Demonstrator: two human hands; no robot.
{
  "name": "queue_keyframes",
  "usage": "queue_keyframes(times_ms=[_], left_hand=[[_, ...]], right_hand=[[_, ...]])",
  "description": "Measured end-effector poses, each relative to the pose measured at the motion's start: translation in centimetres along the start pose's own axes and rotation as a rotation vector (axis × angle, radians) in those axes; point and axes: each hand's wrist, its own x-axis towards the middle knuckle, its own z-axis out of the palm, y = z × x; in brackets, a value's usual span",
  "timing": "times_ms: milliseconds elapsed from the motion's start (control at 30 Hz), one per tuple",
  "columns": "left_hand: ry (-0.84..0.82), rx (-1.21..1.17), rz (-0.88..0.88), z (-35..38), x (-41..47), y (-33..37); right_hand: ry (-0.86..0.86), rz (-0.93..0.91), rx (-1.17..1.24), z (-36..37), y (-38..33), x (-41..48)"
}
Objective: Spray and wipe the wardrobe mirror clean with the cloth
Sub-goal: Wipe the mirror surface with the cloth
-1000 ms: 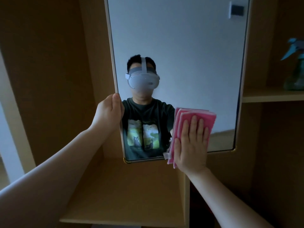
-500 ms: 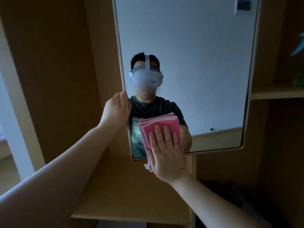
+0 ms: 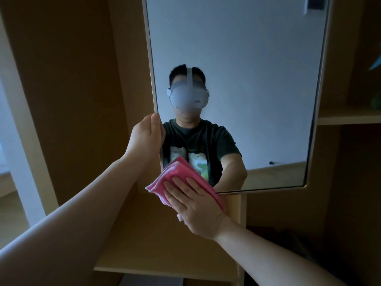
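Note:
The tall wardrobe mirror (image 3: 247,58) in a pale frame fills the upper middle of the head view. My left hand (image 3: 147,137) grips the mirror's left edge, fingers wrapped around the frame. A folded pink cloth (image 3: 175,174) lies flat against the mirror's bottom left corner. My right hand (image 3: 193,205) presses on the cloth with its fingers spread flat. The cloth hangs partly over the lower frame edge. At the far right edge only a sliver of the blue-green spray bottle (image 3: 376,102) shows on a shelf.
A wooden shelf (image 3: 348,119) juts out right of the mirror. Below the mirror a wooden ledge (image 3: 165,254) and an upright divider (image 3: 241,223) stand close. A brown wardrobe panel (image 3: 68,89) is on the left, with a bright window strip (image 3: 8,131) beyond it.
My right hand has slid the pink cloth leftward along the mirror's lower part, from the right of centre to the bottom left corner. My left hand has kept its grip on the left edge.

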Motion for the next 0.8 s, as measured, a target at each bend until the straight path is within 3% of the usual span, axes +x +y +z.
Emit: queue_keyframes(times_ms=[233,433,667,800], left_hand=[[0.034,-0.001,-0.017,0.4,-0.2,-0.4],[0.029,-0.012,-0.021,0.3,0.0,-0.9],[0.148,-0.094,0.085,-2.1,2.4,0.8],[0.039,-0.16,0.21,-4.8,6.9,4.9]], right_hand=[[0.035,-0.143,0.228,0.1,1.0,-0.5],[0.121,-0.158,0.465,-1.2,2.4,0.5],[0.237,0.118,0.677,-7.2,7.0,5.2],[0.17,0.313,0.798,-11.9,11.8,10.7]])
